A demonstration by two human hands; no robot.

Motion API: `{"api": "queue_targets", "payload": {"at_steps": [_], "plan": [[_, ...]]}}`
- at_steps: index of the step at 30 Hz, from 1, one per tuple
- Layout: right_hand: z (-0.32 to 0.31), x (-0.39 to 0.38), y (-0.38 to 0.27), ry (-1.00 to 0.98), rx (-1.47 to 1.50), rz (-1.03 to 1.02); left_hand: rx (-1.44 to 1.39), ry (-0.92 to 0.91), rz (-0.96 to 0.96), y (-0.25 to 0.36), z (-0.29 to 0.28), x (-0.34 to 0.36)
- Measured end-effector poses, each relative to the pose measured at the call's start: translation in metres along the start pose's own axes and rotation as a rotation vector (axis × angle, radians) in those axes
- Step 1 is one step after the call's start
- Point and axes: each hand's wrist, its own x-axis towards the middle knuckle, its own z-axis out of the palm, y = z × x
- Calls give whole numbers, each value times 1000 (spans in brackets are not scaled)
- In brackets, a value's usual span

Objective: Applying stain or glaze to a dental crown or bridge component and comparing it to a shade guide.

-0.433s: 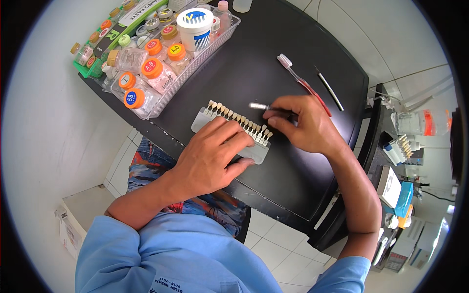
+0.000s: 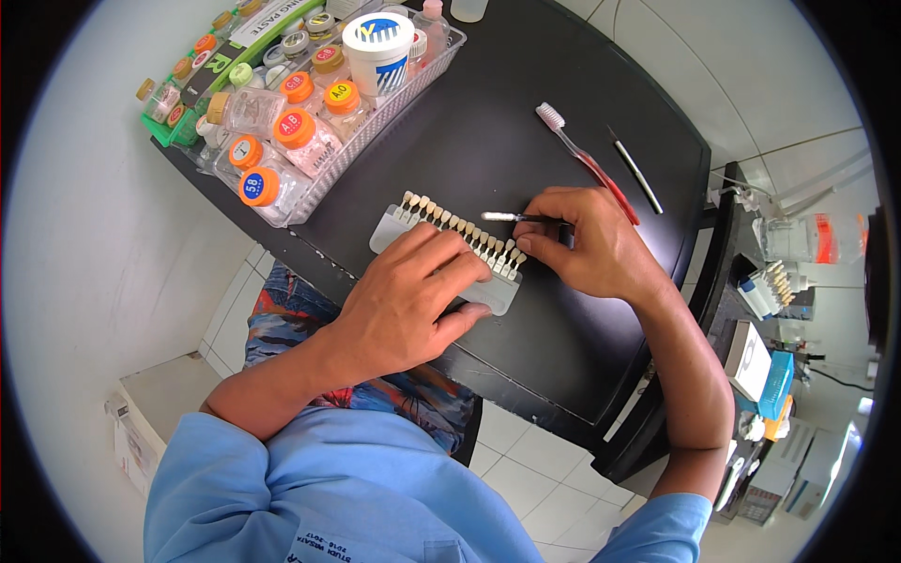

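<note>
A dental shade guide (image 2: 385, 228) with a row of tooth-coloured tabs lies aslant on the black table. My left hand (image 2: 404, 296) grips it from the near side, with fingers over its front and the thumb by its lower right end. They cover part of the holder. Just right of the tabs, my right hand (image 2: 587, 235) pinches a thin dark-handled stick with a white tip (image 2: 494, 216), perhaps a small brush. That tip points left, above the table beyond the tab row. One finger of this hand is close to the rightmost tabs; whether they touch I cannot tell.
A red-handled toothbrush (image 2: 589, 161) and a slim pen-like tool (image 2: 636, 171) lie beyond my right hand. At the far left stands a clear plastic basket (image 2: 380, 120) of orange-capped jars and a white tub (image 2: 377, 58). A side counter (image 2: 718, 310) holds boxes and another shade guide.
The white-tipped stick has turned slightly in my right fingers, and more of its dark handle shows. My left hand stays on the shade guide, almost unmoved.
</note>
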Motion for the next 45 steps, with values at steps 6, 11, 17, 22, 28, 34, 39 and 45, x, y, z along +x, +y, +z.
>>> {"api": "queue_targets", "payload": {"at_steps": [6, 11, 17, 22, 28, 34, 39, 45], "plan": [[1, 0, -8, -41, -59, 2, 6, 4, 1, 0, 1, 0], [2, 1, -11, -47, -73, -40, 3, 5, -14, 1, 0, 0], [2, -1, -5, 3, -44, -12, 8, 41, -17, 1, 3, 2], [1, -3, -9, -21, -70, 89, 20, 39, -8, 1, 3, 1], [10, -3, -13, 1, -171, 67, 40, 24, 8, 1, 2, 1], [8, 0, -22, -27, -140, 176, 28, -6, -6, 2, -1, 2], [3, 6, -24, -77, -51, 298, 5, -9, -18, 2, 0, 2], [4, 8, -21, -80, -75, 310, -8, -5, -26, 3, 0, 3]]}}
